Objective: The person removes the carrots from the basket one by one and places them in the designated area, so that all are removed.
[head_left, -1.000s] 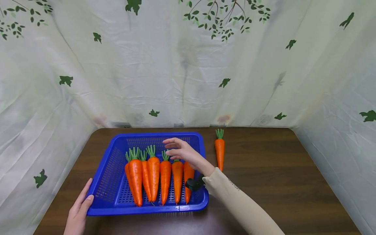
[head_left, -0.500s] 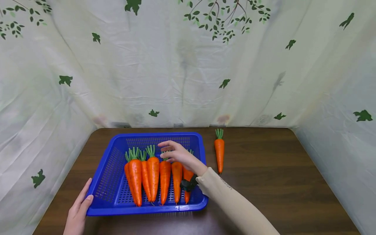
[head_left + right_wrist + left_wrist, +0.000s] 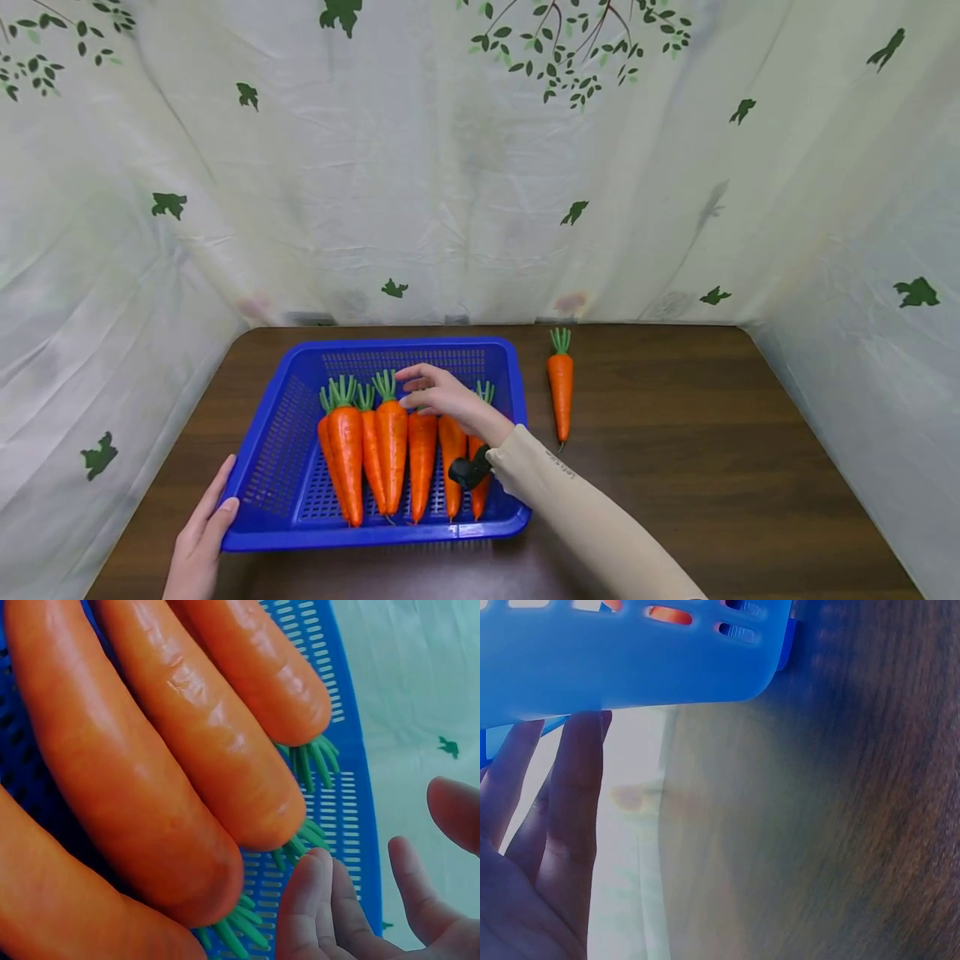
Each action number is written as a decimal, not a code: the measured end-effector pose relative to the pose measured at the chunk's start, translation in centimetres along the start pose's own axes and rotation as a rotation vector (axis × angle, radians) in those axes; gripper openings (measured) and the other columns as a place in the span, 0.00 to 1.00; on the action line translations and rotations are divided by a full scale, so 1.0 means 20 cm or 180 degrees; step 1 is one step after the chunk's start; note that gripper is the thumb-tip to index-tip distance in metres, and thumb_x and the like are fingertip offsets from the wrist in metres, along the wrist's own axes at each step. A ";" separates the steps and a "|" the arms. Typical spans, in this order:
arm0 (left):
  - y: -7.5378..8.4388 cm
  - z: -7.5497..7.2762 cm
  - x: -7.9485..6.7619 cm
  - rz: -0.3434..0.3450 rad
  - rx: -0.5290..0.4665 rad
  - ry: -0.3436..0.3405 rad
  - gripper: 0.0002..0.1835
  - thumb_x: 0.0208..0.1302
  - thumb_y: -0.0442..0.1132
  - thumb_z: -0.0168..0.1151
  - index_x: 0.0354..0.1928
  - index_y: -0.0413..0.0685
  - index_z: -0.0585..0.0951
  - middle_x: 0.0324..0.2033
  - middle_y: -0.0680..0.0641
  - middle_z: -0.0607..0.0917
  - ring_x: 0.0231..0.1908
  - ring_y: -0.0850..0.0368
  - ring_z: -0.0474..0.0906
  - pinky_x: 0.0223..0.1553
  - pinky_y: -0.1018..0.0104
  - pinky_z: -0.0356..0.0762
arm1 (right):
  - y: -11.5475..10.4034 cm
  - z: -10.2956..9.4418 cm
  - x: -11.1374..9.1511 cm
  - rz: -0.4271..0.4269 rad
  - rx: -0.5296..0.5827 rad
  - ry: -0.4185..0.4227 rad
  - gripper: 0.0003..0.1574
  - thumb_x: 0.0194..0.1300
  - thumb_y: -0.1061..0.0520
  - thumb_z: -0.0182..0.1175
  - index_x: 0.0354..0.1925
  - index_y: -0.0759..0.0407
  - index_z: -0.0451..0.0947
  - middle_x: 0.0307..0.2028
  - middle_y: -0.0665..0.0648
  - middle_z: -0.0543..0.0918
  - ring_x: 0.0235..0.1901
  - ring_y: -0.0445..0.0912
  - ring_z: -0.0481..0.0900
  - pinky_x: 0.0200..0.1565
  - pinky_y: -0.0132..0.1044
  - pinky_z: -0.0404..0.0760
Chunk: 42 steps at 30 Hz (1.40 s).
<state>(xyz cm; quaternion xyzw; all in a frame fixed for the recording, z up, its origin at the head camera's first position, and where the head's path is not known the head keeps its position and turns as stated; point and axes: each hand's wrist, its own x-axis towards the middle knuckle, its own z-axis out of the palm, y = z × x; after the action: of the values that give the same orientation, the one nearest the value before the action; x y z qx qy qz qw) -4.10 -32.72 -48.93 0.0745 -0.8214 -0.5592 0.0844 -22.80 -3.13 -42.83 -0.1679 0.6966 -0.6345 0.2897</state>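
A blue plastic basket (image 3: 258, 500) with slotted walls sits on the left part of the table, with several orange carrots (image 3: 346, 458) lined up inside, green tops toward the back. My left hand (image 3: 201, 533) grips its near left side, thumb on the rim; in the left wrist view the fingers (image 3: 576, 802) reach the blue wall from outside. Over the basket, my right hand (image 3: 450, 402) hovers with loosely bent, parted fingers and nothing between them. It hides some green tops. The right wrist view has its fingertips near the carrot stems (image 3: 304, 840); contact is unclear.
One more carrot (image 3: 560, 392) lies on the brown wooden table (image 3: 690, 467), right of the basket. Pale curtains (image 3: 480, 208) with leaf prints hang behind the table and along both sides. A black wrist device (image 3: 469, 471) hangs under the right wrist.
My right hand has moved left and slightly down over the basket, baring the stem of the rightmost carrot inside. The left hand and the basket look unmoved.
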 end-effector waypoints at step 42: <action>-0.02 0.00 0.01 -0.0141 0.0124 0.0015 0.28 0.77 0.43 0.39 0.75 0.60 0.49 0.63 0.71 0.59 0.47 0.86 0.62 0.41 0.86 0.62 | 0.07 0.07 0.11 0.0179 -0.0561 -0.0194 0.27 0.62 0.62 0.60 0.60 0.60 0.74 0.55 0.57 0.76 0.51 0.49 0.74 0.54 0.45 0.69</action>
<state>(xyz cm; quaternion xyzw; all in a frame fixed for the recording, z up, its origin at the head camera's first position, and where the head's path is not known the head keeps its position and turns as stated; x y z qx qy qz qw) -4.21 -32.80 -49.24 0.0957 -0.8301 -0.5446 0.0725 -23.53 -5.40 -44.69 -0.1923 0.7450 -0.5570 0.3126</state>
